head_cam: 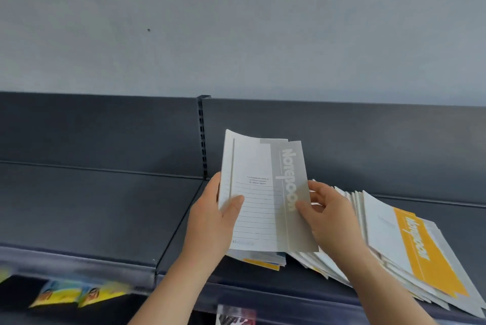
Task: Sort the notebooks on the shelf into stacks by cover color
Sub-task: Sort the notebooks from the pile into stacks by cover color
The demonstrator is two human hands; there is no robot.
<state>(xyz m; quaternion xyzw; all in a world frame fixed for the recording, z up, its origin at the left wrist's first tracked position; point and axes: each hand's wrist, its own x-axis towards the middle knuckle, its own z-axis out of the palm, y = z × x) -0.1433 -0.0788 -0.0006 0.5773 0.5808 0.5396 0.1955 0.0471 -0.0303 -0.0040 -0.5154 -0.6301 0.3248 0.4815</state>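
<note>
**Two hands hold up the grey notebooks**

Both hands hold the grey notebooks (pixel 263 193) up over the shelf (pixel 105 206), near its middle; there seem to be two of them, one slid a little to the right of the other. The left hand (pixel 213 216) grips their left edge, with the thumb on the front and the fingers behind; the right hand (pixel 326 214) pinches the right edge, with the thumb on the grey band. The covers are white with thin lines, and the grey band has big pale letters; the top corners bend a little.

Right under them a small stack (pixel 263 259) lies flat near the front edge of the shelf; a bit of yellow shows in it. To the right, a spread-out pile (pixel 389 235) lies fanned along the shelf toward its right end; its top notebook has a yellow band. The left part of the shelf is dark and bare. Some yellow packets (pixel 79 294) hang below the front edge, at the left; they look blurry.
</note>
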